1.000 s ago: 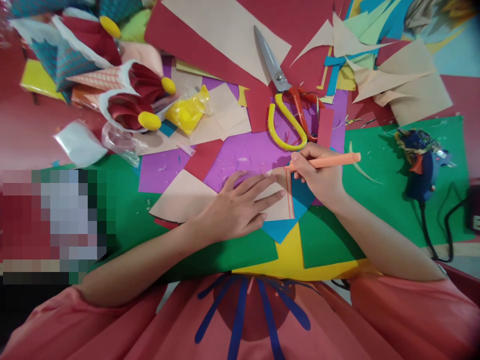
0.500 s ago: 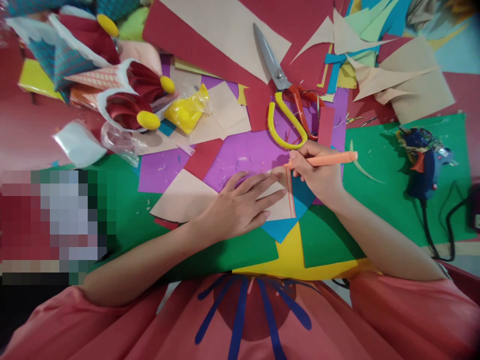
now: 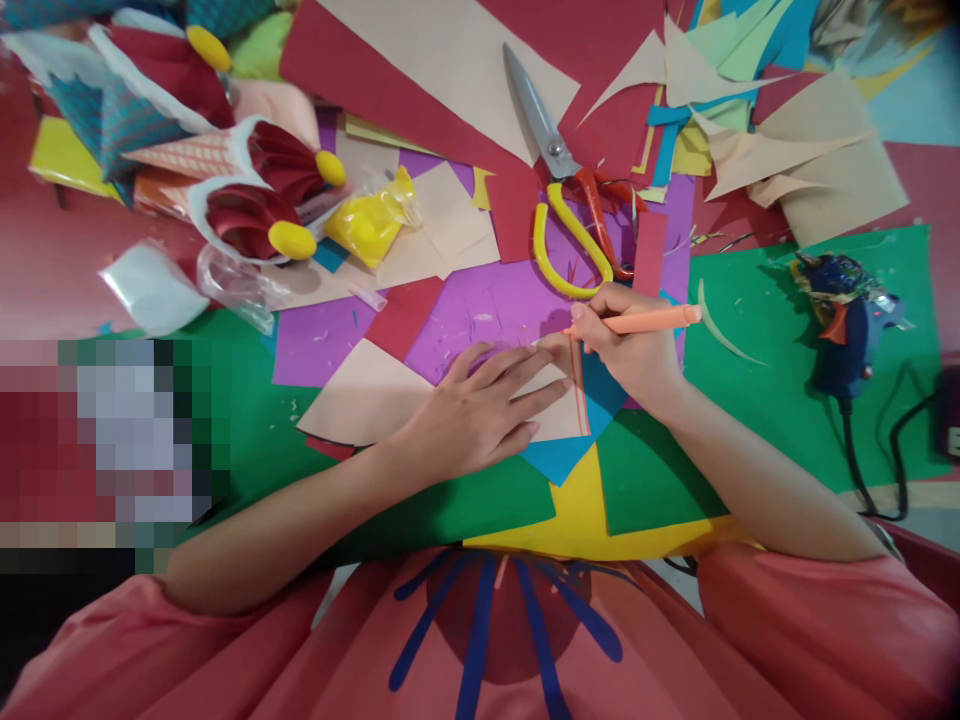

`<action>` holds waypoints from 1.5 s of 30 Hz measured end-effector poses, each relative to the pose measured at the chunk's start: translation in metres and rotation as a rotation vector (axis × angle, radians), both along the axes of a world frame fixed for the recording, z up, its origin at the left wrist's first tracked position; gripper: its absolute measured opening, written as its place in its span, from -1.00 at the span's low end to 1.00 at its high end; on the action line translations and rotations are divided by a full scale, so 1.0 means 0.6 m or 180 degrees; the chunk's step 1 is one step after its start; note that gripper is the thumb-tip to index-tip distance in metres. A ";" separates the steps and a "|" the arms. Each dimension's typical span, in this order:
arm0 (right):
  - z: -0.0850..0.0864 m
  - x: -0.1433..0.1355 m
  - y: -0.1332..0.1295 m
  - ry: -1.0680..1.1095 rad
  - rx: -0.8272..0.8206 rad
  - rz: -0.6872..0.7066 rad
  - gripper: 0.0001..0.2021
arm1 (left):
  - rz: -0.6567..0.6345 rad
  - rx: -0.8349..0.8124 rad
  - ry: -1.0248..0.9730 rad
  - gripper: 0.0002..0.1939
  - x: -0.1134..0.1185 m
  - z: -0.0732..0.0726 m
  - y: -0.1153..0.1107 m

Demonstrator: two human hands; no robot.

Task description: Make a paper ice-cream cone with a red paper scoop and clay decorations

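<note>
My left hand (image 3: pixel 487 400) lies flat with spread fingers on a cream fan-shaped piece of paper or foam sheet (image 3: pixel 367 395), pressing it down and covering its middle. Between the fingers and thumb of my right hand (image 3: pixel 634 345) is an orange marker (image 3: pixel 656 319). Its tip meets the upper right corner of the cream piece. Orange lines run down along that right edge. Beneath the piece lie a blue sheet (image 3: pixel 562 465), a purple sheet (image 3: pixel 480 305) and green sheets. Just above my right hand rest scissors (image 3: pixel 556 150) with one yellow and one red handle, blades apart.
Cone-shaped crafts with white rims (image 3: pixel 251 215) crowd the upper left, beside a yellow packet (image 3: pixel 371 220). Cream offcuts (image 3: pixel 795 150) are heaped at the upper right. A blue glue gun (image 3: pixel 847 340) with a black cord lies on the right green sheet (image 3: pixel 739 430).
The orange marker's rear end has swung slightly left as its tip stays at the corner of the cream piece. My left hand keeps its place; the whole view has shifted a little.
</note>
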State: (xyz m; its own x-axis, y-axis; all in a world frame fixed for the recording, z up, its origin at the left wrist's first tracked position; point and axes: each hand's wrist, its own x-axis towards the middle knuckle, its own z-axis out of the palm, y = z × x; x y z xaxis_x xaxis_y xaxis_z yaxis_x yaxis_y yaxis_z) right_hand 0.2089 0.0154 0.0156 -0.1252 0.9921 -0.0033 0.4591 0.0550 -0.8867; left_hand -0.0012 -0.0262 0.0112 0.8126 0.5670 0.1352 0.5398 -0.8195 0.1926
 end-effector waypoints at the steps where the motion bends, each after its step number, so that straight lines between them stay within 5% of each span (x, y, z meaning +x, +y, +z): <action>1: 0.000 0.000 0.000 0.0013 0.0002 -0.0003 -0.67 | -0.0007 0.0023 -0.0008 -0.58 0.000 0.000 0.000; 45: -0.006 -0.001 -0.002 0.0081 0.0143 0.0053 -0.65 | 0.0030 0.0089 -0.0123 -0.60 0.001 -0.003 0.000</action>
